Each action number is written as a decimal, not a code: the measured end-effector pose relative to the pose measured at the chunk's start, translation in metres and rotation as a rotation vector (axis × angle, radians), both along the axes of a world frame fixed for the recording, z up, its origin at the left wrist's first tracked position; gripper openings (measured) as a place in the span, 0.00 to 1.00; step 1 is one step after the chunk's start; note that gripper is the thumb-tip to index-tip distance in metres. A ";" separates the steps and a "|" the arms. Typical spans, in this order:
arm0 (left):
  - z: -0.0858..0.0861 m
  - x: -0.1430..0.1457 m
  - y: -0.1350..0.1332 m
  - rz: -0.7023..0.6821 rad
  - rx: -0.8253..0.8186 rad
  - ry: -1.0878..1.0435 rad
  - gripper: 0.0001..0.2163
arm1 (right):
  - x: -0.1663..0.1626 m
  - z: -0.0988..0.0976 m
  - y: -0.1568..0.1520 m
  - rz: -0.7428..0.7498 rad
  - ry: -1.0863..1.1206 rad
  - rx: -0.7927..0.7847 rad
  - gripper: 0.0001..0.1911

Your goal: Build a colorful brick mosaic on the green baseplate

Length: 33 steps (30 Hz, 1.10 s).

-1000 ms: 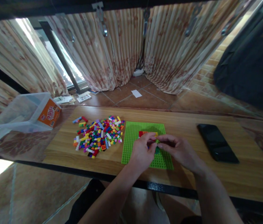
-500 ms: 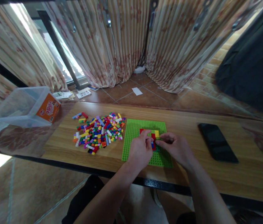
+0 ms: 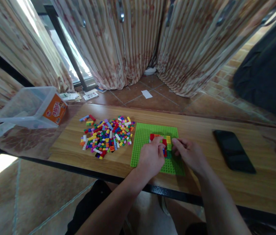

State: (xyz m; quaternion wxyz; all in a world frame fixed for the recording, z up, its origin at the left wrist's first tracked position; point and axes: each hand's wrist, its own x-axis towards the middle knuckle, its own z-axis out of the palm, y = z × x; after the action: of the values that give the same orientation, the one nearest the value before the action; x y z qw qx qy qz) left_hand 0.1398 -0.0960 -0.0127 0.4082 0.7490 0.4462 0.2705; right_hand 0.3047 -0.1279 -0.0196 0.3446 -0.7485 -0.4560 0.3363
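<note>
A light green baseplate (image 3: pixel 143 137) lies on the wooden table (image 3: pixel 196 122) in front of me. On it sits a small patch of red, yellow and green bricks (image 3: pixel 166 141). My left hand (image 3: pixel 151 156) rests on the plate with its fingers curled and pinched at the bricks. My right hand (image 3: pixel 189 155) lies just to the right of them, fingers bent and its tips touching the brick patch. What the fingertips hold is too small to name. A loose heap of many-coloured bricks (image 3: pixel 107 135) lies to the left of the plate.
A black phone (image 3: pixel 233 150) lies flat at the right of the table. A clear plastic tub with an orange label (image 3: pixel 34 107) stands off the table's left end. Striped curtains (image 3: pixel 138 42) hang behind, over a tiled floor. My legs are under the front edge.
Both hands have shifted slightly and lowered onto the brick patch, and more of the red and yellow bricks shows. The camera view has drifted a little.
</note>
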 end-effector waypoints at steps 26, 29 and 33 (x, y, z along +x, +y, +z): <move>0.005 -0.001 -0.009 -0.083 0.114 0.235 0.20 | -0.023 -0.014 -0.005 -0.024 -0.556 0.027 0.24; 0.003 -0.002 -0.008 -0.091 0.095 0.199 0.21 | -0.024 -0.015 -0.005 -0.032 -0.560 0.019 0.26; 0.003 -0.003 -0.007 -0.082 0.090 0.128 0.21 | -0.017 -0.011 -0.006 -0.017 -0.400 0.037 0.27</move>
State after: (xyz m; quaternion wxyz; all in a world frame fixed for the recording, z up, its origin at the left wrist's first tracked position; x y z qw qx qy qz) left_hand 0.1366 -0.1035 -0.0100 0.3554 0.8001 0.4277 0.2250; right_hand 0.2882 -0.1335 -0.0304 0.2637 -0.7976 -0.5153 0.1695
